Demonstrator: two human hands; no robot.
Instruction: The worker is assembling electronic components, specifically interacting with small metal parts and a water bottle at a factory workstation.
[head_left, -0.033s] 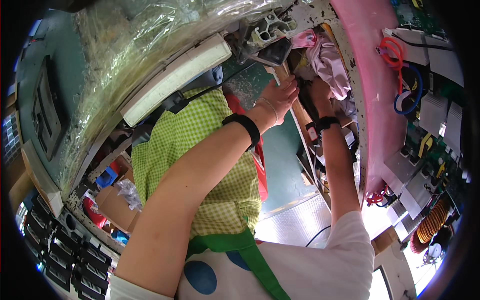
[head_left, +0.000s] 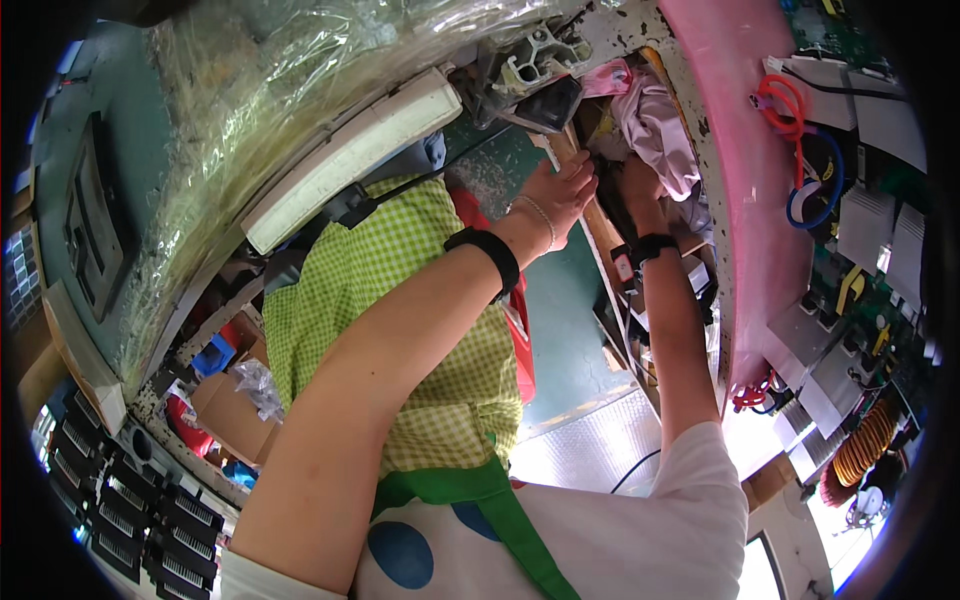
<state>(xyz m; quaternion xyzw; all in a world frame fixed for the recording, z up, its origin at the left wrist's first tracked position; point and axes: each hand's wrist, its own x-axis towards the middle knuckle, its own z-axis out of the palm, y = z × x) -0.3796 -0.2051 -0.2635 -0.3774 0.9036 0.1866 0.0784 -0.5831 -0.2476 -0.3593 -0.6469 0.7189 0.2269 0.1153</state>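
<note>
My left hand (head_left: 557, 203) lies on the near-left wall of an open wooden drawer (head_left: 598, 235), its fingers curled over the top edge. Deeper inside, to the right, is my right hand (head_left: 640, 182), reaching in among dark shapes. Shadow covers its fingers, and I cannot make out whether they hold anything. Just beyond that hand hangs a crumpled pale pink cloth (head_left: 655, 130), partly over the drawer's contents. A bright pink piece (head_left: 607, 78) sits at the far end. Black bands circle both of my wrists.
A bench edge with pink sheeting (head_left: 740, 200) runs along the right, with circuit boards and heat sinks (head_left: 868, 230) on it. Clear plastic film (head_left: 260, 80) covers the upper left. A metal bracket (head_left: 545, 62) stands at the drawer's far end. Below left is a cardboard box (head_left: 235, 415).
</note>
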